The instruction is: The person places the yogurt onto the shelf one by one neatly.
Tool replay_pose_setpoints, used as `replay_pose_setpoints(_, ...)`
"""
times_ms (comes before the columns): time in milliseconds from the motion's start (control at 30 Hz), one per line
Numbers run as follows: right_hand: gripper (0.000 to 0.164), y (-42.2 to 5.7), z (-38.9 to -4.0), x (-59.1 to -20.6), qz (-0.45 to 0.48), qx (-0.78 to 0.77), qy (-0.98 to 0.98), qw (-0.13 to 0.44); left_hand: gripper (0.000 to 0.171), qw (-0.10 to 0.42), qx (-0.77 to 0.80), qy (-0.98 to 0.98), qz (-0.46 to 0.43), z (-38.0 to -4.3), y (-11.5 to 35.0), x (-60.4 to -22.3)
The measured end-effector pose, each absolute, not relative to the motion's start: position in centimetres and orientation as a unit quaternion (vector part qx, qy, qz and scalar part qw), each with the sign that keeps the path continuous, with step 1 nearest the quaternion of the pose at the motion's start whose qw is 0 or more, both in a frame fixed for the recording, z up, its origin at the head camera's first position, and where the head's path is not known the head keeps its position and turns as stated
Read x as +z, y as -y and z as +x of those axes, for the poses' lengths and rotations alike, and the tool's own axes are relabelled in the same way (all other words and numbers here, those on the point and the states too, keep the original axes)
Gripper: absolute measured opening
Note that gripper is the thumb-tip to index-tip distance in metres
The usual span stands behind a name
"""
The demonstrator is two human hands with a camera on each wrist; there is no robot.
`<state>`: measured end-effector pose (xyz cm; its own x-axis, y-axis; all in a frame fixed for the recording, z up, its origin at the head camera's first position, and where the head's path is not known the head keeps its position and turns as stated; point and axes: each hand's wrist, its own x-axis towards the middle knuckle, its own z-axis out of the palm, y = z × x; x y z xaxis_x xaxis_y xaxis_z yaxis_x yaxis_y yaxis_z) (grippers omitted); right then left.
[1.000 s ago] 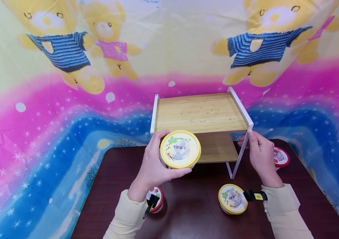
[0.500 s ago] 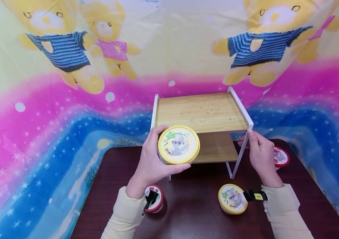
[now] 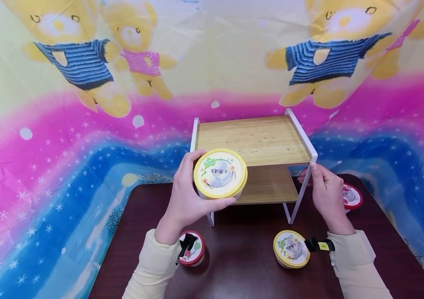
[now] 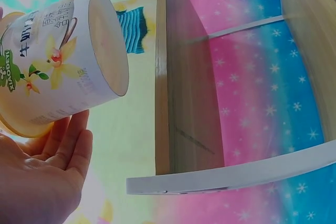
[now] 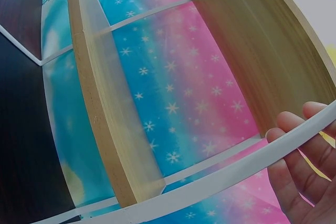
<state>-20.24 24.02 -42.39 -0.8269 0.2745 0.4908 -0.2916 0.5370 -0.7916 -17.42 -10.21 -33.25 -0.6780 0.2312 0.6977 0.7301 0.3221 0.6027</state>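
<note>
A round paper tub (image 3: 220, 173) with a yellow lid is gripped in my left hand (image 3: 180, 199), thumb along its near side and fingers around the far side. It is held up before the shelf rack, lid facing the head camera. In the left wrist view, the tub (image 4: 58, 66) shows its printed side and plain base, apart from the rack's boards. My right hand (image 3: 327, 197) grips the white metal frame (image 5: 210, 184) at the right front of the two-tier wooden rack (image 3: 249, 139), just below its top corner; in the right wrist view, the fingers curl around the bar.
On the dark table (image 3: 238, 276) stands a yellow-lidded tub (image 3: 291, 249) by the right wrist. One red-lidded tub (image 3: 196, 251) is partly behind the left wrist strap; another red-lidded tub (image 3: 352, 197) is partly behind the right hand. A printed bear cloth (image 3: 230, 50) hangs behind.
My left hand has raised the tub and shifted it slightly left, uncovering more of the rack's left front leg and the red-lidded tub below. The right hand has stayed on the frame.
</note>
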Motion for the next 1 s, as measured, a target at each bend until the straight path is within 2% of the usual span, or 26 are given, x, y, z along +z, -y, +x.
replay_pose_setpoints(1000, 0.045, -24.0, -20.3, -42.4, 0.018, 0.484, 0.82, 0.306, 0.096, 0.262, -0.486, 0.791, -0.262, -19.6, 11.0, -31.4)
